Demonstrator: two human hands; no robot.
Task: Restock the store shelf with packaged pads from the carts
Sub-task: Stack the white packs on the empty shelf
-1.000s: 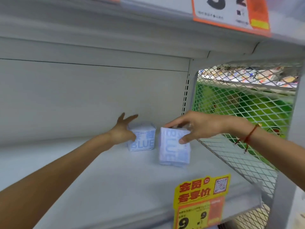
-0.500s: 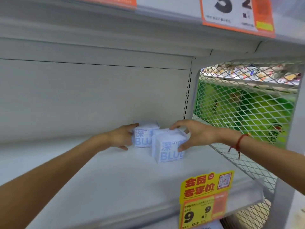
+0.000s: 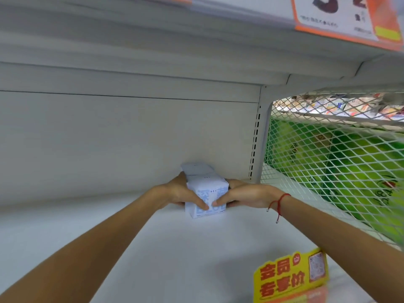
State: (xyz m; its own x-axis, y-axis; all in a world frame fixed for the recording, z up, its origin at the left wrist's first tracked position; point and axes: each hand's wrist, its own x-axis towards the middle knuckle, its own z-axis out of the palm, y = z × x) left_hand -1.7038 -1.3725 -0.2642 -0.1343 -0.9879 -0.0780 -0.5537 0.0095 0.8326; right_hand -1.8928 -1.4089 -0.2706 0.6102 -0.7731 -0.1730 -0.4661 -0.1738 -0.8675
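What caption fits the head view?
Both hands hold the front pad pack on the white shelf.

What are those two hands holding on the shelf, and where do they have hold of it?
Both grip the front pad pack: the left hand on its left side, the right hand on its right, thumbs on the printed front. A second pack stands right behind.
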